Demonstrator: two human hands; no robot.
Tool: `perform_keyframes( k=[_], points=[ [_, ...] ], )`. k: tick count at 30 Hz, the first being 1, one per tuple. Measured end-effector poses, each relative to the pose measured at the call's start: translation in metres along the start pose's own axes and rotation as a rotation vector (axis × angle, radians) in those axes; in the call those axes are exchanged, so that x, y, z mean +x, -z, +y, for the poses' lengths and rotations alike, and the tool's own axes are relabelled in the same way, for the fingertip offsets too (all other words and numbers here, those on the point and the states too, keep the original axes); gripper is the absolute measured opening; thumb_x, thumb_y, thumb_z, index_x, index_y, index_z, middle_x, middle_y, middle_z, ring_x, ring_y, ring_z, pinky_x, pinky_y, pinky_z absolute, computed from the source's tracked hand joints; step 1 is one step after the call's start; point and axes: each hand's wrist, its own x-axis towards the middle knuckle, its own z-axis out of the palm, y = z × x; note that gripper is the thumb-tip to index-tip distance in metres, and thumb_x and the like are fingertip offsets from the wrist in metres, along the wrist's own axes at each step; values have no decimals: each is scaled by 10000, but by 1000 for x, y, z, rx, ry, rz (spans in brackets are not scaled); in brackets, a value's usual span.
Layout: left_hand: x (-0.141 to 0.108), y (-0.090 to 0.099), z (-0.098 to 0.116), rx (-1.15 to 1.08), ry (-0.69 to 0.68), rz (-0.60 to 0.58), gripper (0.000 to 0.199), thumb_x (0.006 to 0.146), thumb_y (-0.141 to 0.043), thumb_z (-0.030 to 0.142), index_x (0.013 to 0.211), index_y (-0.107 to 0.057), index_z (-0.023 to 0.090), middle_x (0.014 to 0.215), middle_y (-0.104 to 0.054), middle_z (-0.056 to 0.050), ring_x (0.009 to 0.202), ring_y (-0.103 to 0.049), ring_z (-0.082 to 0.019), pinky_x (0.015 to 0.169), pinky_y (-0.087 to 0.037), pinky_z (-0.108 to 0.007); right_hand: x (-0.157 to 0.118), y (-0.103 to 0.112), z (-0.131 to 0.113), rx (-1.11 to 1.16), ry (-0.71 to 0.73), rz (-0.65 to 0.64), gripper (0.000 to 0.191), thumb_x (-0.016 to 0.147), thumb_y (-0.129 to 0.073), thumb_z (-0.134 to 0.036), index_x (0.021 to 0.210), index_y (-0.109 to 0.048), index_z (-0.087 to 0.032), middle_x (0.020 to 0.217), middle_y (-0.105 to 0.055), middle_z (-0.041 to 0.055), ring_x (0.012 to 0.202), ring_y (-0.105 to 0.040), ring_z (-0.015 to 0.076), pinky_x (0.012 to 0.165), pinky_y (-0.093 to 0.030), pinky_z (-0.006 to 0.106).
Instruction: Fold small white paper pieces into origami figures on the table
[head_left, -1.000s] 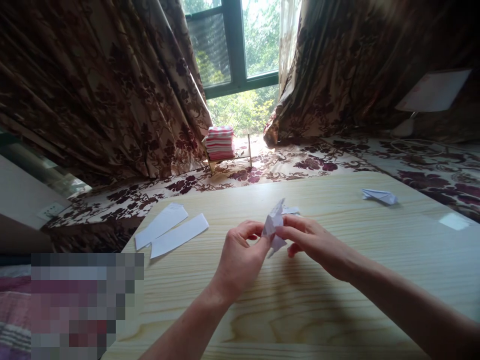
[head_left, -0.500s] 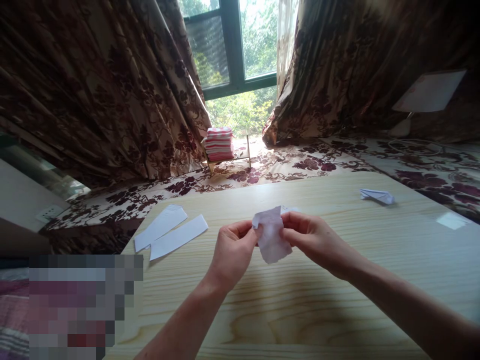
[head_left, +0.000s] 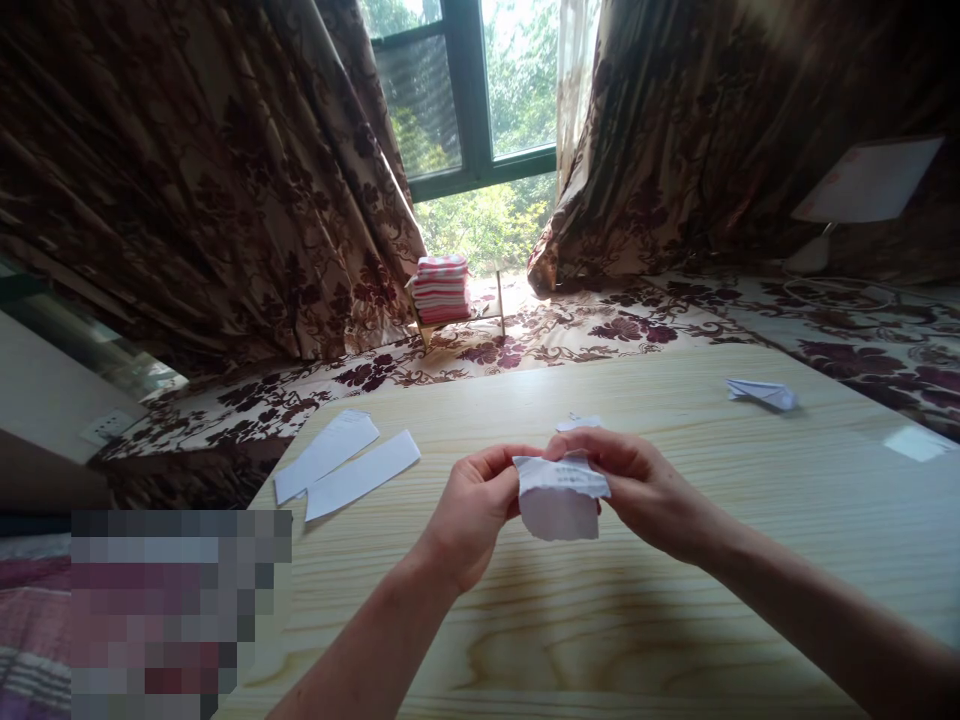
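A small torn piece of white paper (head_left: 561, 505) is held between both hands above the wooden table (head_left: 480, 640). Its upper part is folded over toward me and shows faint print. My left hand (head_left: 471, 510) pinches its left edge. The fingers of my right hand (head_left: 649, 490) grip the right side and top of it. Just behind my right fingers lies another scrap of paper (head_left: 579, 423). Two long white paper strips (head_left: 364, 474) rest at the table's left, one partly beside the other.
A folded paper piece (head_left: 761, 394) lies at the table's back right. Beyond the table, striped cloths (head_left: 441, 288) are stacked on a small rack before the window. A lamp (head_left: 866, 180) stands at right, and a power socket is at left.
The paper's top edge has been folded over toward me, and its printed side now shows. My right hand has shifted slightly right along the paper. The view has moved a little.
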Motion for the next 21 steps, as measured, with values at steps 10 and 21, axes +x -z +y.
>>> perform_keyframes(
  k=[10,21],
  points=[
    [1,4,1,-168,153,-144,351,846,-532,398,878,-717,102,813,-700,-103,717,-624,-186,631,-549,-315,1,5,13,-184,280,89,226,784,-525,-119,768,-727,-220,729,-574,7,658,-538,130,550,-411,235],
    [2,4,-3,47,-60,-18,306,689,-746,374,810,-757,93,672,-683,-56,671,-588,-139,635,-488,-234,3,8,9,-118,87,88,185,864,-526,-293,915,-678,-201,732,-585,12,640,-534,134,569,-452,262]
  ],
)
